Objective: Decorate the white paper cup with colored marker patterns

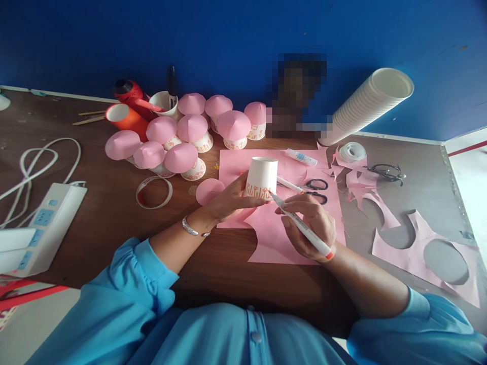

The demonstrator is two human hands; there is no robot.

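My left hand (228, 200) grips an upside-down white paper cup (262, 175) that stands on a pink paper sheet (277, 233). Orange marks run around the cup's lower rim. My right hand (310, 225) is closed around a white marker with an orange end (304, 230), and its tip touches the cup near the rim. A pink paper circle (209, 190) lies just left of my left hand.
Several paper-cup mushrooms with pink caps (182, 139) cluster at the back. Scissors (317, 190), a glue tube (302, 157), a second pen (289, 184), tape rolls (154, 192) (352, 151), stacked cups (371, 104), pink scraps (422, 253), a power strip (47, 223) and glasses (386, 172) lie around.
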